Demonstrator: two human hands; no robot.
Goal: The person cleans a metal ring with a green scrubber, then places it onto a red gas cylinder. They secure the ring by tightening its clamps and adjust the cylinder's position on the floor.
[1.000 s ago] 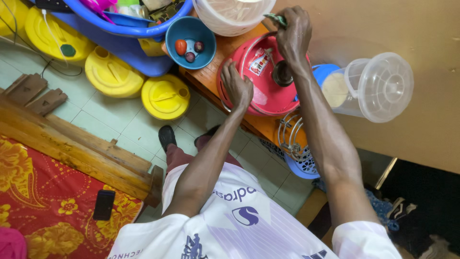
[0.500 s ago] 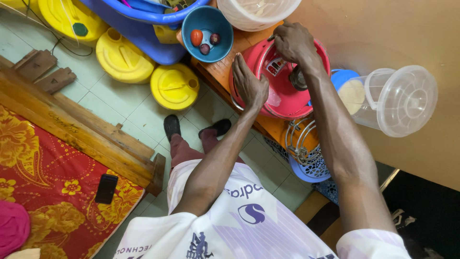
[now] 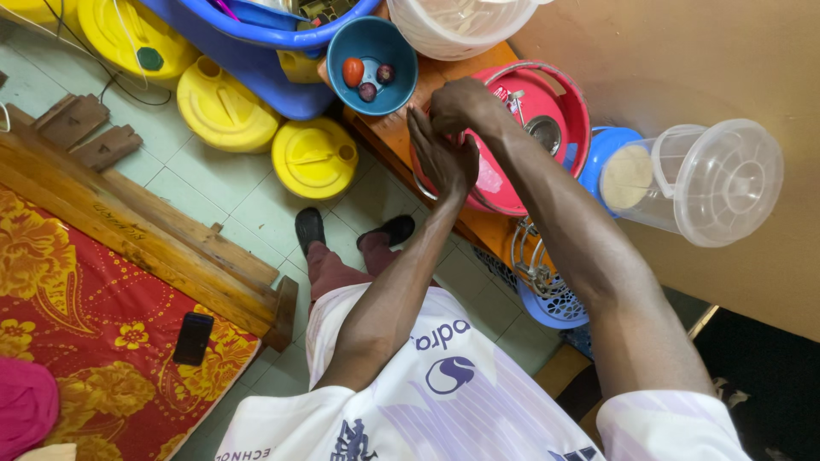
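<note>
Lying flat, red basin (image 3: pixel 547 111) mouth-up

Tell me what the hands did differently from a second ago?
The right hand came off the far rim of the red basin and moved over to its near edge. The left hand lifted from the basin's rim, and both hands now meet there, fingers together. I cannot tell if they hold anything. The red basin, the blue bowl with its small fruits and the clear jug stayed put.

A dark phone (image 3: pixel 193 338) (its screen black and blank) lies on the red floral mat (image 3: pixel 77 299).
</note>
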